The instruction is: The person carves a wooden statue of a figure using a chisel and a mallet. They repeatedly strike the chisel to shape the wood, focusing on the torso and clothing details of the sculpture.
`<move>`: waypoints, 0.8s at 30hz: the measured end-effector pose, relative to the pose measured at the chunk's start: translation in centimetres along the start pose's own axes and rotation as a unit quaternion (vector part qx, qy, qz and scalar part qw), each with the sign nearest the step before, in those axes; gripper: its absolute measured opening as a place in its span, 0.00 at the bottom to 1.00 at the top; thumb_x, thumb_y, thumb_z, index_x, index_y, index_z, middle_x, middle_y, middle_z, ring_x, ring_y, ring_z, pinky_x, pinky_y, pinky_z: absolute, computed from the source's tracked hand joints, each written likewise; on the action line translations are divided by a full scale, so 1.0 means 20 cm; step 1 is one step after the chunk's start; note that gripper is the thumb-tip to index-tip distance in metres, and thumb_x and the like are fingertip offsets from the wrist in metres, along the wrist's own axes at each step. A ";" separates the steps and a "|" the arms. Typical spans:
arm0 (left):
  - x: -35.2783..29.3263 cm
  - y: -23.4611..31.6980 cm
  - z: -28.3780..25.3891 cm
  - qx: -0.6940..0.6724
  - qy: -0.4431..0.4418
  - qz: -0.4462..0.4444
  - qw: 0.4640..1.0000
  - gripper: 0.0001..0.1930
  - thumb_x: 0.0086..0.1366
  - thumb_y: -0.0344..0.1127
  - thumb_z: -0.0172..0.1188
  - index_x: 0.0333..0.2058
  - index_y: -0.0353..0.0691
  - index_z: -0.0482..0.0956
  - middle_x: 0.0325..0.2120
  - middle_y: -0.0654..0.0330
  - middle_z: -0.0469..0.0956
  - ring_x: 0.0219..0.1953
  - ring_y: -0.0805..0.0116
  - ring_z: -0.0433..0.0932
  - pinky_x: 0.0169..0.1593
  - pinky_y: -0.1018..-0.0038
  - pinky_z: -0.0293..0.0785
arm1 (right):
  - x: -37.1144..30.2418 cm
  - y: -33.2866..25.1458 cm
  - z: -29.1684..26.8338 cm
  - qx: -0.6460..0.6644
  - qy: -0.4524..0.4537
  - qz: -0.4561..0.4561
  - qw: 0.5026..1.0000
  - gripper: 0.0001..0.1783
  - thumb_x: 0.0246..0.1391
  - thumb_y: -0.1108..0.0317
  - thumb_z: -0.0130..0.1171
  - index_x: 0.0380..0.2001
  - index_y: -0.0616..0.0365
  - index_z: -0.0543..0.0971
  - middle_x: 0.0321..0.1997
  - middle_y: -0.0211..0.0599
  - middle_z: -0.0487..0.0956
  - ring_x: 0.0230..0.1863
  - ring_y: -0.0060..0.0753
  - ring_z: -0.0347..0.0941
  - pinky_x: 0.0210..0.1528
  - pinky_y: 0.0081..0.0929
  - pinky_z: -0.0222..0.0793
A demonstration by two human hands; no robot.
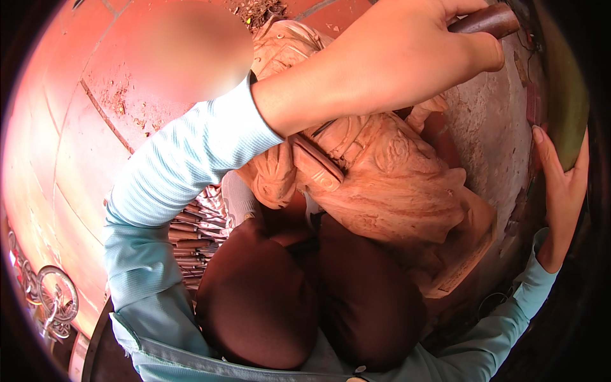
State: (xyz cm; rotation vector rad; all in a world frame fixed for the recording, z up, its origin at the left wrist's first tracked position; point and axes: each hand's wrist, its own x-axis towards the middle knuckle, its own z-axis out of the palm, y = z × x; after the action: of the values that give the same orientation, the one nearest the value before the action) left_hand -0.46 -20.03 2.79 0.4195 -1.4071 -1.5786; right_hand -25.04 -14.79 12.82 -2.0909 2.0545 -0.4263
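Note:
My left arm reaches across to the upper right. The left hand is closed around a dark brown wooden tool handle; the tool's other end does not show. Below that forearm lies a carved wooden statue with robe-like folds, tilted in front of my knees. A dark narrow piece runs along its surface. At the far right rim my right hand has thumb and forefinger spread apart, next to a blurred olive-green thing whose kind I cannot make out. Its other fingers are hidden.
Several wooden-handled tools lie in a row left of my knees. Wood shavings are scattered on the red tiled floor. A bicycle stands at the far left. A rough grey surface is right of the statue.

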 end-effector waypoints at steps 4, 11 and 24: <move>0.01 -0.02 0.00 -0.028 0.081 -0.041 0.995 0.05 0.65 0.33 0.52 0.35 0.38 0.71 0.17 0.69 0.65 0.18 0.83 0.63 0.20 0.84 0.60 | 0.09 -0.05 0.04 -0.039 0.015 -0.118 0.992 0.26 0.54 0.72 0.60 0.56 0.61 0.67 0.45 0.33 0.76 0.43 0.21 0.71 0.44 0.16 0.67; -0.03 0.01 -0.08 -0.031 0.163 -0.051 0.985 0.05 0.65 0.35 0.53 0.33 0.41 0.70 0.16 0.71 0.64 0.15 0.84 0.59 0.17 0.85 0.55 | 0.20 -0.12 0.06 -0.077 -0.005 -0.182 0.980 0.25 0.53 0.67 0.62 0.55 0.56 0.70 0.41 0.30 0.78 0.35 0.16 0.72 0.37 0.12 0.68; -0.03 0.02 -0.11 -0.155 0.278 -0.148 0.936 0.04 0.63 0.36 0.54 0.32 0.45 0.68 0.15 0.72 0.61 0.13 0.83 0.55 0.16 0.82 0.49 | 0.36 -0.16 0.17 -0.035 -0.070 -0.114 0.990 0.30 0.53 0.71 0.60 0.60 0.55 0.66 0.36 0.27 0.76 0.31 0.14 0.68 0.34 0.14 0.66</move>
State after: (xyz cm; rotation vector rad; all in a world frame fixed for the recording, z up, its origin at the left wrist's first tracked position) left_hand 1.72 -20.74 2.28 0.8370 -0.6708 -1.7048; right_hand -20.84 -22.21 11.24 -2.3350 1.7858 -0.2333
